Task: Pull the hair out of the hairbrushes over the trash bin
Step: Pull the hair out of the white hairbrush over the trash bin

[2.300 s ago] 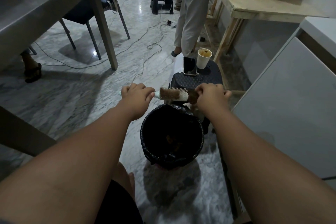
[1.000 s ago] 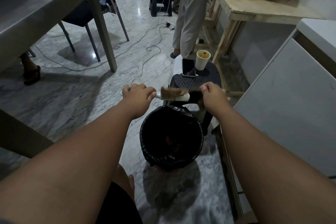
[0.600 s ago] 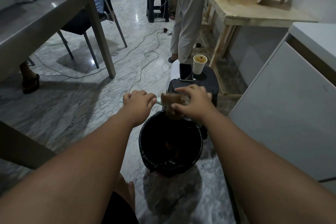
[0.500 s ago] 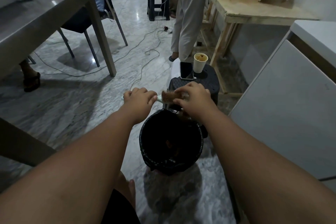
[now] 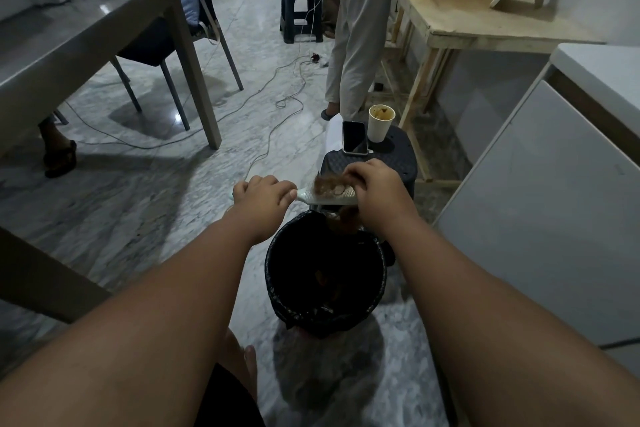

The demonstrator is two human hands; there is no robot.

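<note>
A pale hairbrush (image 5: 329,197) lies level over the far rim of the black-lined trash bin (image 5: 277,282). My left hand (image 5: 262,199) is closed around its handle. A brown clump of hair (image 5: 323,184) sits on the bristles. My right hand (image 5: 375,191) is on the brush head, fingers pinched into that hair, and a brown tuft (image 5: 346,218) hangs below the hand above the bin. Inside the bin some brown hair lies at the bottom.
A black stool (image 5: 398,163) just behind the bin carries a phone (image 5: 354,137) and a paper cup (image 5: 380,123). A person's legs (image 5: 356,45) stand beyond it. A grey table (image 5: 86,38) is on the left, a white cabinet (image 5: 554,201) on the right, cables cross the floor.
My right hand came back from the brush's far right end onto the bristles and gripped the hair clump. The left hand and brush stayed over the bin.
</note>
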